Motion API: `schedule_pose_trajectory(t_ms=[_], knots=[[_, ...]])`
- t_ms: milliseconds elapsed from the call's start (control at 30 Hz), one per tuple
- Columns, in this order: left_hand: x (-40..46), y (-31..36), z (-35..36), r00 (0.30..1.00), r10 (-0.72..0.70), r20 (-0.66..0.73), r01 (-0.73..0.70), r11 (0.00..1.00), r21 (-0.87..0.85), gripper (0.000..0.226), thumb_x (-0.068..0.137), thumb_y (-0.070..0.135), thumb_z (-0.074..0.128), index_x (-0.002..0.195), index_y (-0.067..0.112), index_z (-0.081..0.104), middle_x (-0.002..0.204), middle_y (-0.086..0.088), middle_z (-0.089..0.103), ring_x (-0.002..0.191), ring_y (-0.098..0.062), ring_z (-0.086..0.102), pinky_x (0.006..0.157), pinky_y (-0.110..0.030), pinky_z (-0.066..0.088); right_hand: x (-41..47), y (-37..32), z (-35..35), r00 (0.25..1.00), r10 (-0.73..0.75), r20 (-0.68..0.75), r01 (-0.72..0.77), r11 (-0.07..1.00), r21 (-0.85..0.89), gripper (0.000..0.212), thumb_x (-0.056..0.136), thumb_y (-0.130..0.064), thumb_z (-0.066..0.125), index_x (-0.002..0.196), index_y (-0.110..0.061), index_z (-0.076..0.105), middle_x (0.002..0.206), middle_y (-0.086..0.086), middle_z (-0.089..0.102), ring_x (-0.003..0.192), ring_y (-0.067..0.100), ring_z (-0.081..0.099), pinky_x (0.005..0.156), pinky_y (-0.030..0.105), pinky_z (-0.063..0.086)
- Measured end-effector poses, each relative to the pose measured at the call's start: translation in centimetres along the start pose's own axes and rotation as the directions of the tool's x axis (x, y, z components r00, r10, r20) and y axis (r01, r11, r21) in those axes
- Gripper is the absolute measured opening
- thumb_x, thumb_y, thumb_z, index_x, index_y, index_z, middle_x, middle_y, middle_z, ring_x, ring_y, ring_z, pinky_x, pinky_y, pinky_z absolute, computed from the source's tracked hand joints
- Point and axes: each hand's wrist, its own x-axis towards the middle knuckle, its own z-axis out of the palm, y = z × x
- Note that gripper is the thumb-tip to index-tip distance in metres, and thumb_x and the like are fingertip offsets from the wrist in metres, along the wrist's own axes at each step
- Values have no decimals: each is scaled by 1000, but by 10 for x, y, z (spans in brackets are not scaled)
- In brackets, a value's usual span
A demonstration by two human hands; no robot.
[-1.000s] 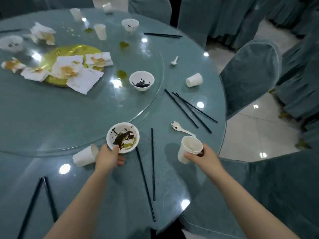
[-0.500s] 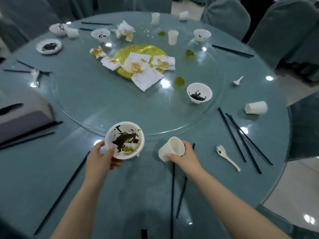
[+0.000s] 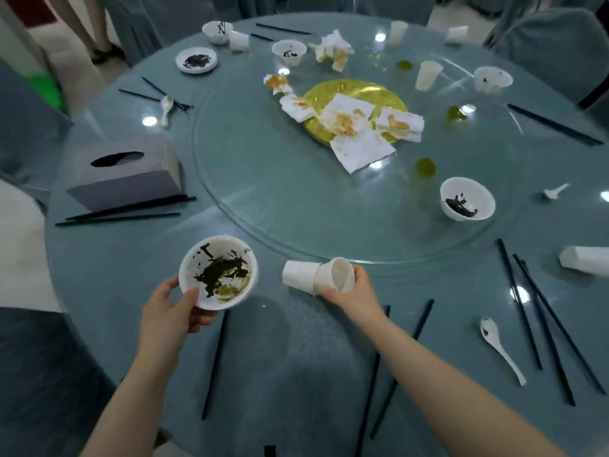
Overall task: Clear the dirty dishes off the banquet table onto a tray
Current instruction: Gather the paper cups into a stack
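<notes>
My left hand (image 3: 171, 311) grips a white bowl (image 3: 219, 270) smeared with dark sauce, lifted above the round teal table (image 3: 296, 341). My right hand (image 3: 354, 293) holds a white paper cup (image 3: 337, 275) tilted on its side, its base pushed against the mouth of a second paper cup (image 3: 298, 275) lying on the table. More dirty dishes stand around: a bowl (image 3: 467, 198) on the glass turntable (image 3: 263, 192), a small plate (image 3: 196, 60) and bowls (image 3: 289, 51) at the far side. No tray is visible.
Black chopsticks (image 3: 540, 321) and a white spoon (image 3: 501, 347) lie at the right, more chopsticks (image 3: 214, 361) near me. A grey tissue box (image 3: 125, 174) sits left. Stained napkins (image 3: 356, 133) cover a gold plate (image 3: 382, 94). Covered chairs (image 3: 557, 51) ring the table.
My view swung left across the table. My left hand lifted the bowl off the table. My right hand carried its cup left to the fallen cup.
</notes>
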Motion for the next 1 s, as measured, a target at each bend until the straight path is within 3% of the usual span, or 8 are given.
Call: schedule_pose_trajectory(t_ms=[233, 367, 467, 600, 700, 833, 933, 1000], knots=[[2, -14, -22, 998, -33, -53, 32, 999, -8, 31, 93, 23, 56, 123, 24, 50, 65, -5, 72, 48, -13, 65, 51, -30, 48, 12, -15, 30, 993, -52, 110, 54, 998, -10, 62, 67, -22, 84, 112, -27, 41, 107, -13, 54, 92, 2, 55, 61, 8, 43], [4, -19, -34, 994, -68, -82, 67, 998, -18, 32, 94, 23, 55, 125, 25, 49, 64, -6, 72, 47, -13, 64, 52, -30, 48, 13, -32, 50, 984, -145, 100, 147, 989, -12, 64, 66, -22, 85, 111, -30, 40, 107, -14, 53, 93, 0, 54, 70, 10, 42], [9, -19, -41, 993, -87, -80, 85, 996, -33, 32, 94, 24, 55, 126, 24, 51, 64, -7, 72, 48, -13, 64, 52, -30, 49, 15, -43, 53, 971, -213, 112, 217, 976, -23, 59, 65, -20, 84, 103, -38, 42, 109, -14, 55, 97, 6, 55, 80, 18, 44], [15, -17, -44, 993, -94, -67, 90, 994, -60, 32, 94, 21, 56, 125, 21, 52, 61, -6, 71, 45, -12, 63, 52, -32, 50, 20, -55, 46, 948, -253, 195, 296, 924, -243, 61, 60, -27, 82, 111, -31, 49, 115, -3, 55, 111, 17, 51, 91, 30, 45], [18, -15, -43, 994, -96, -47, 92, 993, -70, 30, 94, 20, 55, 124, 20, 52, 61, -6, 71, 45, -13, 62, 53, -32, 50, 17, -55, 46, 936, -227, 269, 326, 846, -422, 64, 64, -24, 82, 120, -23, 51, 109, -6, 53, 115, 19, 44, 87, 21, 37], [20, -11, -44, 997, -73, 11, 74, 993, -88, 25, 94, 20, 55, 119, 25, 52, 62, -7, 71, 45, -13, 62, 58, -36, 52, 6, -38, 52, 940, -177, 291, 296, 848, -441, 83, 63, -16, 83, 134, -18, 40, 128, -2, 47, 122, 14, 41, 96, 19, 34], [23, -4, -44, 996, -33, 80, 41, 994, -104, 19, 94, 22, 54, 110, 31, 51, 62, -9, 71, 44, -13, 60, 58, -36, 51, -3, -33, 56, 955, -186, 230, 271, 862, -428, 72, 65, -18, 83, 126, -27, 45, 116, -12, 56, 107, 9, 53, 79, 5, 37], [28, 3, -39, 992, -12, 124, 25, 994, -108, 19, 94, 21, 54, 109, 32, 50, 62, -10, 71, 44, -14, 60, 58, -36, 50, -9, -35, 54, 969, -193, 154, 240, 880, -411, 61, 66, -21, 81, 116, -32, 49, 104, -18, 60, 95, 7, 56, 70, 7, 38]])
